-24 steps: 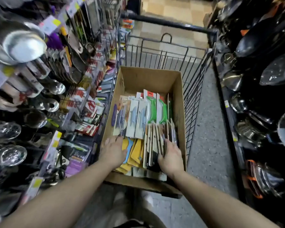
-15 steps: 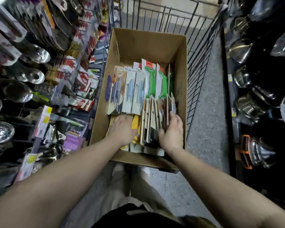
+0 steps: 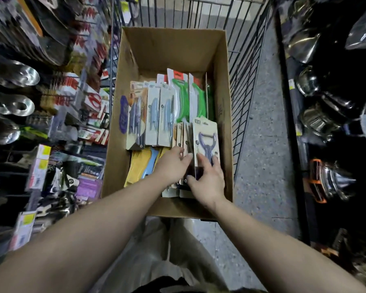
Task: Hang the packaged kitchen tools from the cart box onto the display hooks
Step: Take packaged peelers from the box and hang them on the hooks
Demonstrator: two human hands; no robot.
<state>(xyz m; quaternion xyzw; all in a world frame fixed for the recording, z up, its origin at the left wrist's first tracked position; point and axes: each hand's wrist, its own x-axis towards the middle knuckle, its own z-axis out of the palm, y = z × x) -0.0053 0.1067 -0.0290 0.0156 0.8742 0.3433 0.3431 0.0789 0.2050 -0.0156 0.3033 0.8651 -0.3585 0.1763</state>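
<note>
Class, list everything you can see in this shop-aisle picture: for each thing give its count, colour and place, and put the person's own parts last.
cardboard box: one, brown, in the cart.
wire cart: one, dark, around the box.
green tool packs: at least two, far end of box.
blue-grey tool packs: several, left of the green.
yellow packs: several, near left of box.
upright pack row: count unclear, near right.
peeler pack: one, blue-grey tool, tilted up.
metal ladles: several, silver, left display.
pans and lids: several, dark and steel, right shelves.
left hand: on the row.
right hand: grips the peeler pack.
</note>
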